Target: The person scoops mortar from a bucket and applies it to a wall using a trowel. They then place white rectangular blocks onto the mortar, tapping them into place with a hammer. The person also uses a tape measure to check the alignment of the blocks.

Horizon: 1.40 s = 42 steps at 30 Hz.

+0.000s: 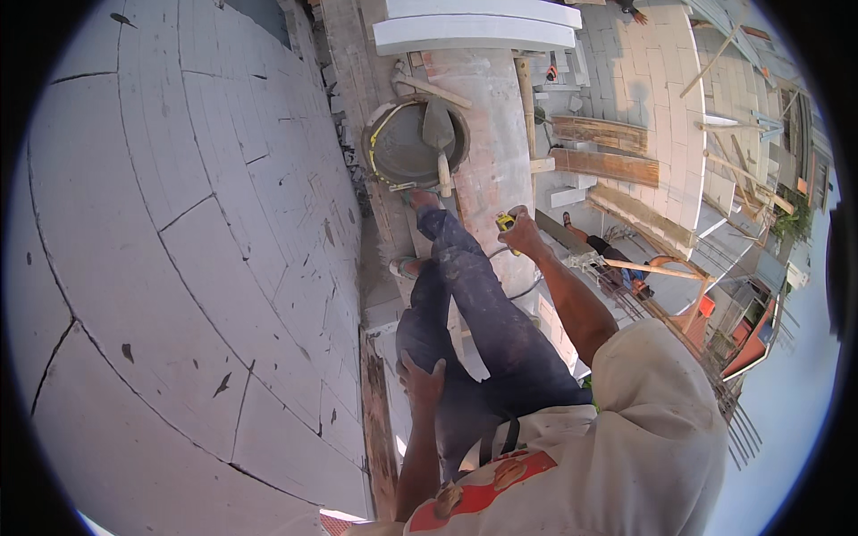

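The yellow tape measure (505,221) sits at two o'clock from the view's centre, gripped in the right hand's (525,236) curled fingers. At six o'clock, the left hand (424,380) lies against the trousers (518,344), fingers loosely spread, apparently empty. The tape measure is probably light and stiff, best held round its sides; its blade is too small to make out.

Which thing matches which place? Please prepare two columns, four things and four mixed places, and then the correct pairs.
Things:
1. Yellow tape measure
2. Trowel
3. Left grip
4. White blocks

Places:
A. Resting on the dark trousers
B. At the picture's top edge
C. Held in the right grip
D. Blade inside the round tub

Pairs: 1-C, 2-D, 3-A, 4-B
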### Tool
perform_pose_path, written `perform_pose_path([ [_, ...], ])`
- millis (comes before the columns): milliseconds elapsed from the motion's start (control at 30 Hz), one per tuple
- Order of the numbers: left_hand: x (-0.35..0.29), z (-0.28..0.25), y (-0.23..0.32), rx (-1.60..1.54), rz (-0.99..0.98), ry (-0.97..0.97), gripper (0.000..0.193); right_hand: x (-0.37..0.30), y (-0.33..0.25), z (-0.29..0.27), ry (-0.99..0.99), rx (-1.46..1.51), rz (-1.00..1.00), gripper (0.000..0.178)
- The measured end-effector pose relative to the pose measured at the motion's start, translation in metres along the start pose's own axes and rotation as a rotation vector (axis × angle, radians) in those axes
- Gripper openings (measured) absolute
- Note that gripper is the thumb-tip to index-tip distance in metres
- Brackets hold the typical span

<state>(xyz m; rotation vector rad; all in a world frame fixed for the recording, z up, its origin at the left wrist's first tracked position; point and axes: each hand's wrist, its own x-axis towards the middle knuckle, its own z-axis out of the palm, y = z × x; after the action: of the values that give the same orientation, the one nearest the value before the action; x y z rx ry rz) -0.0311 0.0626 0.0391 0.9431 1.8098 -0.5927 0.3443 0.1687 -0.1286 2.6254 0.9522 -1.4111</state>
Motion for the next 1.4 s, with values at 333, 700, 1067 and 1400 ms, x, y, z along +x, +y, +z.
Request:
perform_pose_path([
  [333,0.094,0.024,0.009,0.141,-0.139,0.074,0.092,0.266,0.080,0.101,-0.091,-0.212,-0.166,0.055],
  [700,0.091,0.032,0.015,0.084,-0.207,0.109,0.085,0.257,0.040,0.074,0.399,-0.098,-0.258,0.037],
  [1067,0.082,0.037,0.020,0.027,-0.250,0.133,0.079,0.175,-0.089,0.101,0.259,-0.345,-0.285,0.050],
  [1400,0.073,0.062,0.012,-0.001,-0.245,0.182,0.077,0.134,-0.107,0.056,0.105,-0.549,-0.227,0.047],
])
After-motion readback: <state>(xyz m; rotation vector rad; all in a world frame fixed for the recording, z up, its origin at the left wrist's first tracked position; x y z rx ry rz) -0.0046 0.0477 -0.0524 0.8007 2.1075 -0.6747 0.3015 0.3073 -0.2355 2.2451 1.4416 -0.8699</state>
